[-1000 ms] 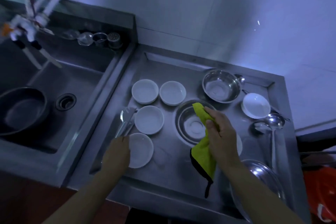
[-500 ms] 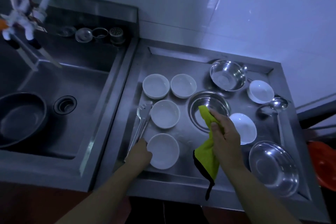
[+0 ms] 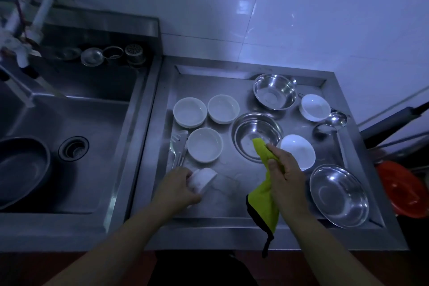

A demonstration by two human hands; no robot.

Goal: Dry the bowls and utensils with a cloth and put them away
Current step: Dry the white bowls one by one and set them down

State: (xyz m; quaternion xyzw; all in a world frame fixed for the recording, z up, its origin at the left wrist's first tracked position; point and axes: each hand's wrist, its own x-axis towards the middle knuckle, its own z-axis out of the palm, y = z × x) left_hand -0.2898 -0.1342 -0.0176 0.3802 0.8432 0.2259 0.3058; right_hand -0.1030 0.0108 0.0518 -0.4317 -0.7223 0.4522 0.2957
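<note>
Low in the frame's centre, the left hand (image 3: 177,187) grips a tilted white bowl (image 3: 202,179) while the right hand (image 3: 286,175) pinches the green cloth (image 3: 264,189), so the drying looks just begun, with bowl and cloth to meet next.

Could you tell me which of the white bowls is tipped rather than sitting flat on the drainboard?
The white bowl in the left hand, nearest the front edge; it is tilted, the others sit upright.

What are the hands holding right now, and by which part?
The left hand grips a small white bowl by its rim, tilted up off the tray. The right hand pinches the green cloth near its upper end; the rest hangs down.
</note>
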